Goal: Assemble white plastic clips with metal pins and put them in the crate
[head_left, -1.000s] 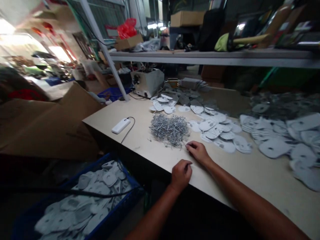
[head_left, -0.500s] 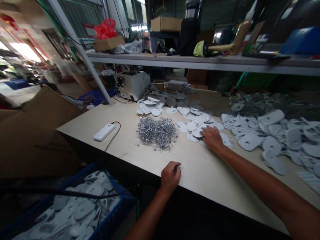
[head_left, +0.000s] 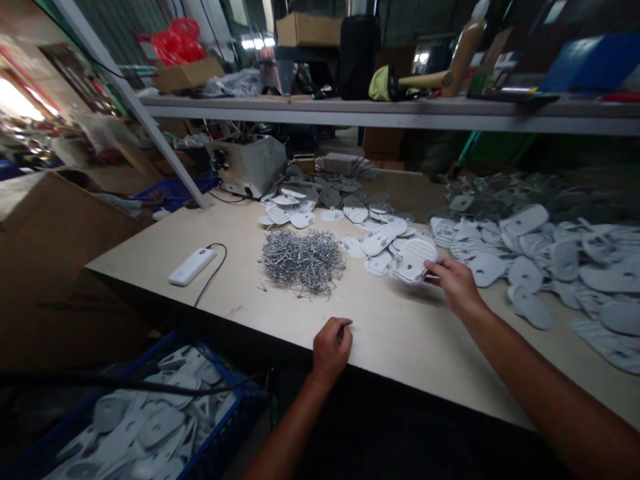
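Picking step: my right hand [head_left: 456,285] clamps a white, rounded, ribbed plastic-looking plate [head_left: 417,255] over the pale, flat table [head_left: 390,323]. I cannot tell my left hand [head_left: 331,348]'s closure. Next move likely calls for a steady pinch.

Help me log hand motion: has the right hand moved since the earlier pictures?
Yes. The right hand has moved rightward, farther from the metal wire pile.
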The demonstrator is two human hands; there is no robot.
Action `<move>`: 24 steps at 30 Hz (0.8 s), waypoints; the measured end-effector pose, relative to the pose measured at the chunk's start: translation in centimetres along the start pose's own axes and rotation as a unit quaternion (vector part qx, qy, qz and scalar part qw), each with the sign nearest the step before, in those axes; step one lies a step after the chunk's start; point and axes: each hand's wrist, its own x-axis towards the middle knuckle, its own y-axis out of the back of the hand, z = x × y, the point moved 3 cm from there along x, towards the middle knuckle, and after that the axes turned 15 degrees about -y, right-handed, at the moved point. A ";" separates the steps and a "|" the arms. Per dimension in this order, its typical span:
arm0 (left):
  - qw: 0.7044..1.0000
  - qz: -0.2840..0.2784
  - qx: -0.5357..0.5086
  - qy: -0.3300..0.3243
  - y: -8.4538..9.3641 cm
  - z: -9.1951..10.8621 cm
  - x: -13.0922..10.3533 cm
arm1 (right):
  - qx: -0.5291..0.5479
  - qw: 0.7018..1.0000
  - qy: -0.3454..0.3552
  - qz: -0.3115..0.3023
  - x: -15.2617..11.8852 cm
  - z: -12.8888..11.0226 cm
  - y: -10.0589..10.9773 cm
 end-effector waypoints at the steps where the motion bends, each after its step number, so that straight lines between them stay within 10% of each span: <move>1: 1.000 -0.001 -0.001 0.004 0.0 0.0 0.0 | 0.032 0.999 -0.040 -0.012 -0.6 0.6 -0.3; 10: 0.997 0.005 -0.026 0.069 -0.1 0.4 -0.1 | 0.239 0.894 -0.365 -0.108 -8.0 5.7 -4.4; 24: 0.936 -0.130 -0.317 0.077 -0.5 3.3 3.2 | 0.360 0.765 -0.471 -0.251 -18.3 6.3 -10.6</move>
